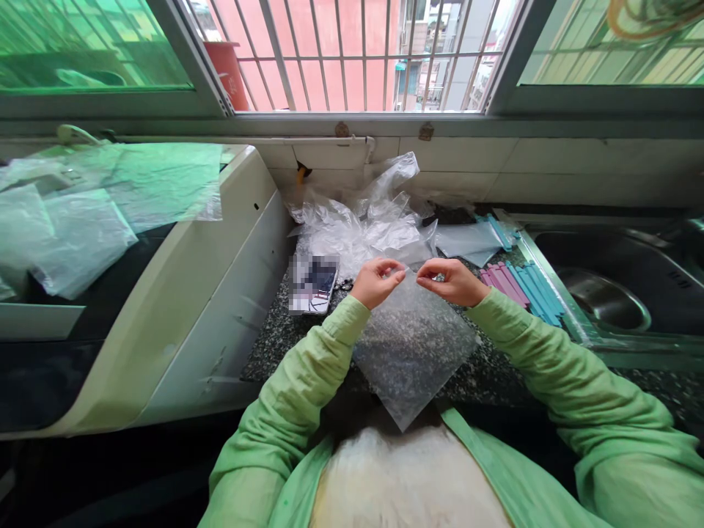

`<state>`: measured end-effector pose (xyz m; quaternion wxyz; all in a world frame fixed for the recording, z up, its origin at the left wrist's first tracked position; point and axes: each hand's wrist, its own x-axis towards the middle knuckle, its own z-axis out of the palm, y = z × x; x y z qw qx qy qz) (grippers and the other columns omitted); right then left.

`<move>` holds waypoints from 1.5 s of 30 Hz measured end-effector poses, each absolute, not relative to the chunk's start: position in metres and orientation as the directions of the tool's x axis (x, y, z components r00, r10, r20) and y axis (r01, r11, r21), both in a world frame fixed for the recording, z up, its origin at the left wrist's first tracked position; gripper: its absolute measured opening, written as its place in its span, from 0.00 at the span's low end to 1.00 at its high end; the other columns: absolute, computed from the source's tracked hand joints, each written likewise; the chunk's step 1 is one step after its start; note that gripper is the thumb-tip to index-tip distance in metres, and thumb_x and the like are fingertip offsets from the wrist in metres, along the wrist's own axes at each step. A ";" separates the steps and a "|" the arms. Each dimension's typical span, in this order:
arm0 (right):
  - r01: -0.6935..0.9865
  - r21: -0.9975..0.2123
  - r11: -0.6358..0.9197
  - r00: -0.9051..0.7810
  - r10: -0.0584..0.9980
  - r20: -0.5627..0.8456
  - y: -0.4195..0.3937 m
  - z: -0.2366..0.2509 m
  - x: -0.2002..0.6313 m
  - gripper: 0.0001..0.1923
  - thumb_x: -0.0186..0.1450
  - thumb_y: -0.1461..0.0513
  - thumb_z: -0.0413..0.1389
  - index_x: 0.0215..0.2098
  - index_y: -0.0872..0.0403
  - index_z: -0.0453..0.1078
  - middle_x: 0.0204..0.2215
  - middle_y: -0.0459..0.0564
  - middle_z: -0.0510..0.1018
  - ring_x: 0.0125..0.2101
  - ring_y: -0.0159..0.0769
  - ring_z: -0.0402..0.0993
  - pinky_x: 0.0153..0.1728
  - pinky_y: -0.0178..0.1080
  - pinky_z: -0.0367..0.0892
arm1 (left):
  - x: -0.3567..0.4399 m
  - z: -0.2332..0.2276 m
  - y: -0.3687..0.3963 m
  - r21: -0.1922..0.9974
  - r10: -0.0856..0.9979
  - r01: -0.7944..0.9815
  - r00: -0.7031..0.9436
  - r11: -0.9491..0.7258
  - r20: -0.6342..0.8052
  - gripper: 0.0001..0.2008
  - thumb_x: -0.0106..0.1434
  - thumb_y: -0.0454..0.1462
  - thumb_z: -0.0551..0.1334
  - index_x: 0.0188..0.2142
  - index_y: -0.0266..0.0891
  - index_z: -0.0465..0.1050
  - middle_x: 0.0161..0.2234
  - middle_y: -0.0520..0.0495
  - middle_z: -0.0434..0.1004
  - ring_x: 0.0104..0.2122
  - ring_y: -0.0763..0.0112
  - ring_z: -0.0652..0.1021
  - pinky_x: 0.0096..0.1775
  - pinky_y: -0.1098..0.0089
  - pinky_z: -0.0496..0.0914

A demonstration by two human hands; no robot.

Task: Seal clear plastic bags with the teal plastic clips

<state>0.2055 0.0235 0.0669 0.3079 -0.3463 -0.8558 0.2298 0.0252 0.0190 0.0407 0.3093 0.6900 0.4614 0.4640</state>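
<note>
My left hand (377, 281) and my right hand (452, 281) each pinch the top edge of a clear plastic bag (412, 352). The bag hangs down from my fingers over the speckled counter (275, 337) toward my lap. My hands are a short gap apart above the counter. Both arms wear light green sleeves. Just behind my hands lies a heap of crumpled clear bags (363, 224).
A phone (314, 284) lies on the counter left of my hands. Pink and blue strips (522, 286) lie to the right, beside a metal sink (605, 297). A white appliance (181, 293) with more plastic bags (82, 227) on it stands at the left. A barred window runs behind.
</note>
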 end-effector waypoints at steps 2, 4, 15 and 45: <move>0.449 -0.603 0.660 -0.577 0.729 0.368 0.023 0.067 0.205 0.09 0.57 0.60 0.52 0.23 0.57 0.67 0.20 0.47 0.71 0.22 0.28 0.65 0.25 0.32 0.63 | 0.027 0.042 0.020 0.879 0.924 0.287 0.145 -0.381 0.354 0.03 0.51 0.34 0.61 0.25 0.35 0.74 0.21 0.52 0.69 0.24 0.77 0.67 0.29 0.75 0.63; 0.449 -0.601 0.661 -0.583 0.726 0.364 0.023 0.067 0.204 0.09 0.57 0.60 0.52 0.24 0.57 0.68 0.20 0.47 0.72 0.22 0.28 0.65 0.25 0.32 0.63 | 0.029 0.044 0.020 0.895 0.928 0.250 0.146 -0.369 0.342 0.03 0.51 0.33 0.61 0.23 0.34 0.73 0.21 0.52 0.69 0.24 0.78 0.67 0.28 0.75 0.63; 0.457 -0.607 0.650 -0.583 0.734 0.348 0.023 0.063 0.205 0.08 0.57 0.60 0.52 0.24 0.56 0.68 0.21 0.47 0.72 0.23 0.28 0.65 0.26 0.32 0.64 | 0.029 0.045 0.019 0.876 0.916 0.269 0.150 -0.400 0.373 0.04 0.50 0.31 0.61 0.20 0.34 0.70 0.20 0.52 0.66 0.23 0.78 0.66 0.27 0.75 0.62; 0.484 -0.653 0.582 -0.560 0.780 0.280 0.024 0.069 0.208 0.10 0.55 0.57 0.53 0.25 0.57 0.67 0.22 0.48 0.73 0.24 0.30 0.67 0.27 0.33 0.65 | 0.019 0.033 0.009 0.862 0.933 0.369 0.225 -0.348 0.281 0.04 0.50 0.31 0.61 0.21 0.34 0.72 0.19 0.53 0.66 0.23 0.77 0.66 0.29 0.74 0.62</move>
